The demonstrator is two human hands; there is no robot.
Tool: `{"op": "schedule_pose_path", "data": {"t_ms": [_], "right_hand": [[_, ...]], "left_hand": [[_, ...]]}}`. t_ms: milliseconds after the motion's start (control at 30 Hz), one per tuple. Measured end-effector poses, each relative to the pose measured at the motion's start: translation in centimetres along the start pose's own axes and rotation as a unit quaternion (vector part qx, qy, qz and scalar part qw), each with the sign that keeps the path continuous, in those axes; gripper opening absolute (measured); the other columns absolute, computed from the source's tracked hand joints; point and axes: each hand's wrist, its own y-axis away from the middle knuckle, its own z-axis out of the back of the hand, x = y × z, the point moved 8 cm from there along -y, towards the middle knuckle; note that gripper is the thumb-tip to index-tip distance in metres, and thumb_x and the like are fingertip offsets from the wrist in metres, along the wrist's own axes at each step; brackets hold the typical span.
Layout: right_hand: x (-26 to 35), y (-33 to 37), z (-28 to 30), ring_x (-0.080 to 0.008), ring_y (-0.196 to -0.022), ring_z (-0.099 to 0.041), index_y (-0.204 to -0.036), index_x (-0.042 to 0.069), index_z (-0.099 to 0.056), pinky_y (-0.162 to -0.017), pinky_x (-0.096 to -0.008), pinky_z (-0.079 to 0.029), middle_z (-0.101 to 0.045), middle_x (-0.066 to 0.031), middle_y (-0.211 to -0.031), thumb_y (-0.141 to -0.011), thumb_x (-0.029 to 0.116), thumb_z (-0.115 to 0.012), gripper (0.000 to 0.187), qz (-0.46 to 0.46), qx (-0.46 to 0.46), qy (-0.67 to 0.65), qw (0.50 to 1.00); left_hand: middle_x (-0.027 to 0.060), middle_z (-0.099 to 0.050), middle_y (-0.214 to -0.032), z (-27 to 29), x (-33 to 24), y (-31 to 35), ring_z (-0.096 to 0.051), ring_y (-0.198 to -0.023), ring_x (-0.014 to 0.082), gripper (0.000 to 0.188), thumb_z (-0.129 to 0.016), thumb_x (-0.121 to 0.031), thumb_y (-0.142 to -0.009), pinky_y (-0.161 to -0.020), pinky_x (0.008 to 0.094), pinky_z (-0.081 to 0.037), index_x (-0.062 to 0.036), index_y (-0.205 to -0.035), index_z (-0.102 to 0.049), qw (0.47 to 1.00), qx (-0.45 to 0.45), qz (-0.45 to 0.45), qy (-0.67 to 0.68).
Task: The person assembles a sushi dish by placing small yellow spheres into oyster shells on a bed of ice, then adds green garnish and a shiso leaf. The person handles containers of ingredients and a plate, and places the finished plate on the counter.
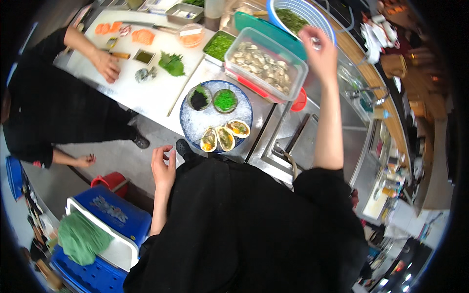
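Observation:
My right hand point(320, 54) is raised over the near rim of a blue-and-white colander point(320, 19) of dark green strands. Its fingers are curled together, and what they hold, if anything, is too blurred to name. Lower, my left hand point(163, 168) hangs beside the counter, fingers apart and holding nothing. Between them stands a blue-rimmed plate point(183, 113) of crushed ice. It bears three topped oysters on the half shell point(225, 138), a small bowl of black garnish point(199, 99) and a small bowl of chopped green garnish point(225, 100).
A clear tub of shucked oysters point(266, 66) and a tray of chopped greens point(219, 45) stand behind the plate. On the white cutting board point(117, 88) lie orange fish pieces point(143, 36) and a green leaf point(172, 64). A co-worker's hand point(106, 67) rests there. A sink point(337, 141) is at right.

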Motion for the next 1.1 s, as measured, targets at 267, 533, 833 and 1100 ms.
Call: {"op": "schedule_pose_path", "data": {"t_ms": [267,533,833,1100], "right_hand": [[0.7,1.0,-2.6,-0.0299,-0.095,-0.063,-0.107,0.007,-0.071,-0.082,-0.0404,-0.049,-0.070,-0.0081,-0.097,-0.082,0.016,-0.075,0.026,0.170,-0.053,0.261,0.949],[3.8,14.1,-4.2,-0.0310,-0.107,-0.062,-0.105,0.008,-0.070,-0.089,-0.0440,-0.050,-0.066,-0.0087,-0.118,-0.077,0.006,-0.075,0.028,0.173,0.009,0.264,0.949],[3.8,14.4,-9.2,-0.0285,-0.118,-0.061,-0.101,0.005,-0.068,-0.096,-0.0434,-0.047,-0.066,-0.0078,-0.126,-0.078,0.004,-0.072,0.024,0.160,0.066,0.191,0.966],[2.5,14.6,-9.3,-0.0295,-0.121,-0.058,-0.099,0.007,-0.066,-0.096,-0.0438,-0.046,-0.065,-0.0093,-0.129,-0.079,0.007,-0.071,0.021,0.083,0.057,0.245,0.964]], "left_hand": [[0.0055,-0.061,-0.094,-0.6,-2.1,-2.8,-0.049,-0.064,0.0131,0.020,-0.067,-0.011,-0.092,-0.060,0.0288,-0.043,-0.0042,-0.111,-0.066,0.999,0.034,-0.018,0.028],[0.0075,-0.060,-0.091,-0.2,-1.1,-3.9,-0.052,-0.065,0.0154,0.020,-0.067,-0.010,-0.091,-0.061,0.0302,-0.045,-0.0036,-0.110,-0.065,0.999,0.022,-0.024,0.035],[0.0097,-0.062,-0.096,-2.0,-2.1,-3.1,-0.054,-0.069,0.0180,0.023,-0.068,-0.008,-0.090,-0.064,0.0310,-0.047,-0.0032,-0.112,-0.065,0.992,0.095,-0.074,0.044],[0.0109,-0.060,-0.096,0.0,-0.4,-2.8,-0.059,-0.071,0.0209,0.023,-0.067,-0.007,-0.090,-0.066,0.0336,-0.049,-0.0029,-0.112,-0.064,0.997,0.054,-0.053,0.005]]}}
